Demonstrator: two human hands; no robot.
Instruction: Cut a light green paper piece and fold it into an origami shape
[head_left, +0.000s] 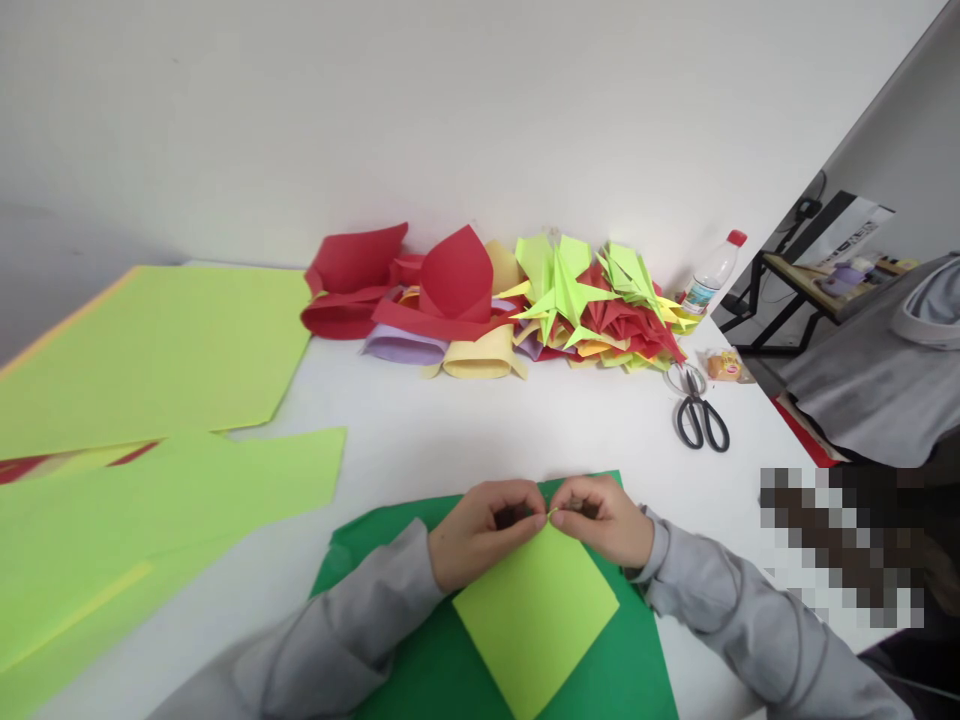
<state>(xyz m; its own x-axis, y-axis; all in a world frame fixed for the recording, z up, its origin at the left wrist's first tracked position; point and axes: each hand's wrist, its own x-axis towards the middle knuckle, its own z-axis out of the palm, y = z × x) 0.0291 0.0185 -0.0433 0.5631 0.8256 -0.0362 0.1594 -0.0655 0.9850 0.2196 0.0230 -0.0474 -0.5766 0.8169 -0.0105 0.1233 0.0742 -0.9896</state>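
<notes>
Head view: lime square (536, 620), corner between left grip (484, 530) and right grip (606, 520)

White table, pushed against a pale wall; bare surface (405, 435) visible across the middle. Left rear: stack of large yellow-green sheets (180, 350). Left front: looser light-green sheets (210, 490), overlapping, edges uneven. Near edge, centre: dark green sheet (405, 640), flat. Along the wall: heaped row of folded and curled paper pieces (456, 280) in red, lilac, cream, yellow and light green. Right: black-handled scissors (697, 412), a small wrapped item (724, 366), and a red-capped clear bottle (705, 285), upright.
</notes>
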